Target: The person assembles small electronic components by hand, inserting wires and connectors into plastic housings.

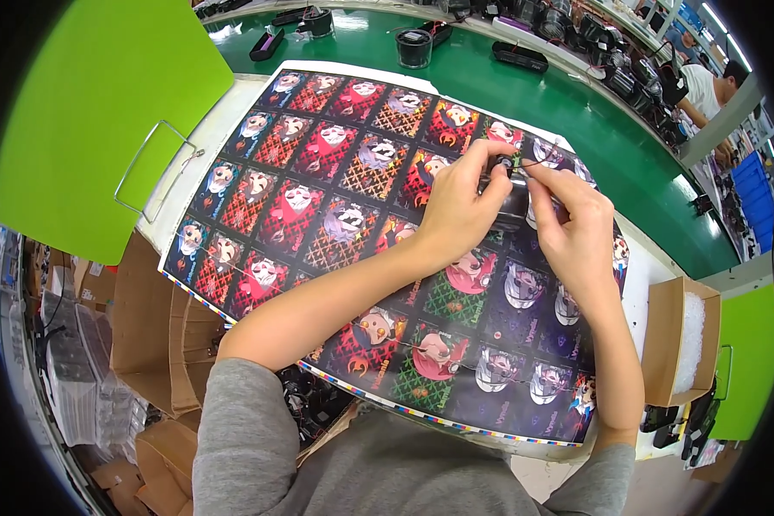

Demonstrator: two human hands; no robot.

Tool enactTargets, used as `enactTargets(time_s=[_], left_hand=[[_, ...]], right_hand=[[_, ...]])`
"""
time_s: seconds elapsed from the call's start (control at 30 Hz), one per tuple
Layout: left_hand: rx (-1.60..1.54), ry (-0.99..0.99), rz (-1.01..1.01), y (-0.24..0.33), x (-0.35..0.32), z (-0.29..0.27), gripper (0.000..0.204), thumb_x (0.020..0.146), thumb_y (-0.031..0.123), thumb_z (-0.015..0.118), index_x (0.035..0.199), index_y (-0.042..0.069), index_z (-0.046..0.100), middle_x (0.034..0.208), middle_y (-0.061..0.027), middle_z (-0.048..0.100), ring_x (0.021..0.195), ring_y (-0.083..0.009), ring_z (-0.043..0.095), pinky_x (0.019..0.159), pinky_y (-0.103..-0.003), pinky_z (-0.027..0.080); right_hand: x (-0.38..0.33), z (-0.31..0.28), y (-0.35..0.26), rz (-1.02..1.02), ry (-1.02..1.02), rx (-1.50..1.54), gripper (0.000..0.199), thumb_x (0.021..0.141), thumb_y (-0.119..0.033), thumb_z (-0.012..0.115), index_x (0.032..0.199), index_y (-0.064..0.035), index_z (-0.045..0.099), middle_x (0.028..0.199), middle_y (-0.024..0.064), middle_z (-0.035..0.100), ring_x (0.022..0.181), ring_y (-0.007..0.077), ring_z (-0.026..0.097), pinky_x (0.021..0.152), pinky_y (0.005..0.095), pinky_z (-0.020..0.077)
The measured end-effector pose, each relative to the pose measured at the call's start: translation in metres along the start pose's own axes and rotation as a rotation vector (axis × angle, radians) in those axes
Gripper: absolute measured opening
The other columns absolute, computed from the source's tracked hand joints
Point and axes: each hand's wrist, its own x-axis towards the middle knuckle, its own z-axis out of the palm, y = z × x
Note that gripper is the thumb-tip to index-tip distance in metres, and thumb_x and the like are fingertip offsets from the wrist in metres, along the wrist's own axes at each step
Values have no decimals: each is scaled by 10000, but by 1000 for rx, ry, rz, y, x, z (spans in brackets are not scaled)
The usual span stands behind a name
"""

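A small black rounded device (511,203) rests above a large printed sheet of cartoon character cards (318,198) that covers the work surface. My left hand (460,202) grips the device from its left side, fingers curled over the top. My right hand (568,219) holds it from the right, with the fingertips pinching at a small part on its upper end. Much of the device is hidden behind both hands.
A green conveyor belt (576,129) runs behind the sheet, carrying a black cup (414,48) and several dark parts. A green panel with a wire handle (103,120) stands at left. An open cardboard box (679,340) sits at right. Another person (705,86) works far right.
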Motion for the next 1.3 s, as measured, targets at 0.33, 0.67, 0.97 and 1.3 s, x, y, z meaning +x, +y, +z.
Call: enactTargets(time_s=[0.33,0.67,0.97,1.3], left_hand=[[75,-4,-59,8,-5,4,250,841,107,497,1070,11,530,770,-165,592,574,-239,545,554,-351,426],[59,33,-106,13,-7,6,216,835,78,513,1033,9,562,715,-145,604,580,-189,569,527,-311,434],[18,54,-108,14,-3,5,180,819,53,526,981,3,585,683,-100,609,586,-111,556,531,-263,439],[171,14,-26,20,-2,2,179,802,41,539,973,7,581,770,-138,628,646,-192,614,573,-303,465]], right_hand=[[-5,6,-5,-100,7,-163,187,781,-13,597,961,-21,651,655,109,544,519,226,532,485,317,409],[-4,10,-4,-7,-11,-151,201,795,-73,563,979,-86,641,688,80,565,587,279,586,520,373,461],[-3,13,2,-18,59,-113,198,786,-69,564,964,-99,644,670,80,564,570,286,583,503,376,461],[-6,14,6,-96,80,-264,245,736,-77,590,976,-118,612,683,57,544,511,261,579,431,369,451]])
